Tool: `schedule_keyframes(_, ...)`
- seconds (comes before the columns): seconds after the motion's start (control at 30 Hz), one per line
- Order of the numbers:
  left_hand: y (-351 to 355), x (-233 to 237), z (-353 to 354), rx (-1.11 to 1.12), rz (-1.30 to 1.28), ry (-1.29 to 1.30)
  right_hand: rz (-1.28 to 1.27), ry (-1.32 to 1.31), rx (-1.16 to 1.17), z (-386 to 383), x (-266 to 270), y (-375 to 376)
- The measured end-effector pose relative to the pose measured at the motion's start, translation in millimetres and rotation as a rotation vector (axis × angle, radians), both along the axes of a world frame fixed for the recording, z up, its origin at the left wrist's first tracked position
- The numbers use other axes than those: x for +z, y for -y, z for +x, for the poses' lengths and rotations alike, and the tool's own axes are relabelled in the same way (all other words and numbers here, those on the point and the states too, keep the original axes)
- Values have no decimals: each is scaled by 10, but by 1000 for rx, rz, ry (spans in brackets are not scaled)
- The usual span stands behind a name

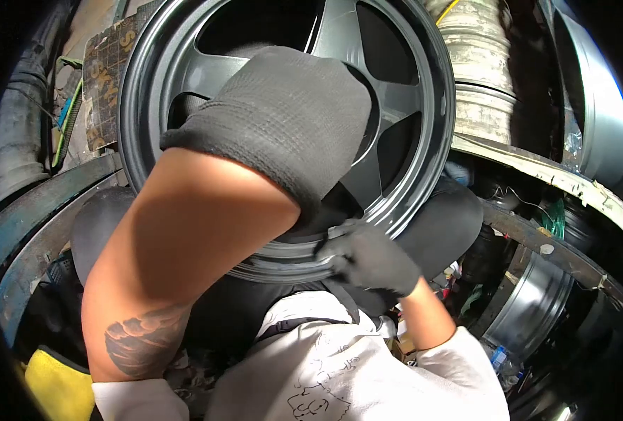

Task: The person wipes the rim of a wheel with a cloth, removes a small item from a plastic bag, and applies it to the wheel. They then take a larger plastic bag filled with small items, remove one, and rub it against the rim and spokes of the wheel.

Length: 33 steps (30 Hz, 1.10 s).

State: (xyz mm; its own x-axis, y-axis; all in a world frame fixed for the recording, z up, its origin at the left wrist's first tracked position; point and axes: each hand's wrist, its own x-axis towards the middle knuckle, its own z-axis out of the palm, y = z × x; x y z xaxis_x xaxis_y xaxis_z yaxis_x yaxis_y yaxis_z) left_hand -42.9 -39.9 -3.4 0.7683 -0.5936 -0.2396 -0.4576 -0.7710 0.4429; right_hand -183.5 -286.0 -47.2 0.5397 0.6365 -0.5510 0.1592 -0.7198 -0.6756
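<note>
The gloved right hand [371,261] is closed on the lower lip of the wheel [395,91]. The gloved left hand [290,119] lies over the wheel's centre with its fingers hidden, so its grip cannot be told. The wheel stands on edge on the person's lap [452,217] (its top cut off by the frame), its face and axle line turned toward the camera.

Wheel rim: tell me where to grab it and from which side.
Take the wheel rim by its outer lip at the near lower edge, coming from below, as the right hand does: the lip is thin, raised and tilted toward you. The left hand lies on its face.
</note>
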Motion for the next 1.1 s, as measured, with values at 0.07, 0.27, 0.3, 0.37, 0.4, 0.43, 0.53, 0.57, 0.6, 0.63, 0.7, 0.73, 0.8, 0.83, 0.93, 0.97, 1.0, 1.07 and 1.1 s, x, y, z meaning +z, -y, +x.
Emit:
schedule_keyframes(0.07,46,21,9,-32,17,9,62,37,-81,-120,-68,-123)
schedule_keyframes(0.27,21,13,-29,0,59,-11,-160,-23,-61,4,64,201)
schedule_keyframes(0.3,5,-13,-32,1,27,22,-90,13,-62,-25,27,134)
schedule_keyframes(0.37,16,-76,-29,-14,-36,96,52,91,-80,-153,-87,-78)
schedule_keyframes(0.4,34,-73,-22,-13,-16,76,84,25,-114,-144,-92,-109)
schedule_keyframes(0.43,46,-68,-16,-9,3,55,114,-42,-145,-119,-85,-137)
schedule_keyframes(0.53,33,-13,-17,-4,73,-24,123,-101,-279,-33,-17,23)
schedule_keyframes(0.57,31,-2,-24,-9,100,-54,36,-59,-299,-17,28,100)
schedule_keyframes(0.6,30,-14,-28,-2,56,-12,-52,-15,-323,-19,51,136)
schedule_keyframes(0.63,27,-31,-31,5,12,32,-22,1,-320,-50,36,142)
schedule_keyframes(0.7,18,-84,-47,22,-60,100,-21,31,-209,-108,1,119)
schedule_keyframes(0.73,10,-132,-70,33,-88,123,-18,45,-150,-135,-13,90)
schedule_keyframes(0.8,-14,-136,-75,28,-53,107,-61,20,-126,-146,-28,17)
schedule_keyframes(0.83,-6,-88,-59,8,6,67,-44,6,-131,-135,-26,-17)
schedule_keyframes(0.93,0,-23,-42,-7,42,43,-33,-63,-141,-121,-15,-18)
schedule_keyframes(0.97,4,-12,-43,-5,30,51,-21,-104,-144,-120,-11,27)
schedule_keyframes(1.0,6,-1,-51,-2,26,63,-10,-144,-147,-117,-8,61)
schedule_keyframes(1.07,1,14,-68,8,17,84,-28,-120,-119,-119,0,92)
schedule_keyframes(1.1,-2,12,-68,19,8,74,-33,-108,-102,-114,-6,90)
